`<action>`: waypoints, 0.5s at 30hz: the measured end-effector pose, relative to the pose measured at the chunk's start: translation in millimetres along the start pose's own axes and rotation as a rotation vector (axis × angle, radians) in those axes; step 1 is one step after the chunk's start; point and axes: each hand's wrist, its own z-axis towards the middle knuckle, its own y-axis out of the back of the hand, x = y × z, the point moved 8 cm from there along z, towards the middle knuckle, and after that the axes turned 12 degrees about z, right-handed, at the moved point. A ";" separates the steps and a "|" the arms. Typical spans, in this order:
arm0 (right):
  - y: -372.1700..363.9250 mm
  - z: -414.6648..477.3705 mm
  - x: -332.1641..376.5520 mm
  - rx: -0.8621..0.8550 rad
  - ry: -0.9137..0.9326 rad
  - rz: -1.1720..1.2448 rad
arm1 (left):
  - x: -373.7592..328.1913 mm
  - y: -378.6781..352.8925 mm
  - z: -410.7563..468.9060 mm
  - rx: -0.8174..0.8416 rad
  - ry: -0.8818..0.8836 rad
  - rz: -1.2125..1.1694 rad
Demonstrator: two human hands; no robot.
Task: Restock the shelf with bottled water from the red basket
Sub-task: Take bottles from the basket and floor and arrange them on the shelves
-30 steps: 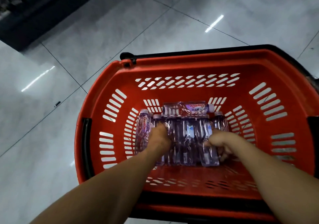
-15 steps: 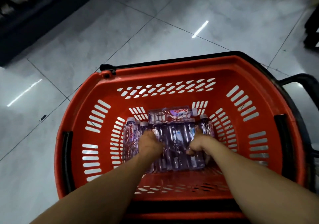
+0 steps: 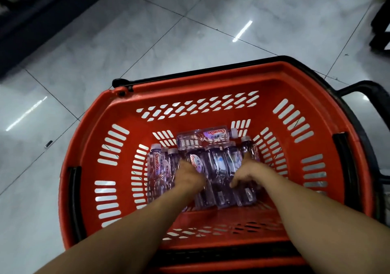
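Presently the bottles [image 3: 218, 165] lie packed on the bottom of the red basket [image 3: 211, 78], which stands on the floor [image 3: 147, 41]. Right hand [image 3: 248, 173] fingers curl round bottles; left hand [image 3: 188, 175] rests on them, fingers hidden, grip indeterminable.

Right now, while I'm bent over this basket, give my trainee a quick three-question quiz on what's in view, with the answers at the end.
1. True or false: the left hand and the right hand both reach down among the bottles in the basket.
2. How does the far bottle lie? A: on its side, across the row. B: standing upright. C: out on the tiles.
3. Fill in: the basket stands on a shiny tiled ____.

Key: 1 true; 2 A; 3 floor.
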 end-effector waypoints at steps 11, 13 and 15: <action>7.3 -24.0 -8.5 0.212 -0.084 0.279 | -0.5 -30.3 2.8 0.233 0.067 -0.360; 4.9 -30.6 -7.8 0.198 -0.087 0.312 | -7.2 -30.5 -8.5 0.319 0.058 -0.385; 9.3 -44.5 -1.9 0.193 -0.069 0.324 | -15.4 -26.3 -21.5 0.437 0.060 -0.449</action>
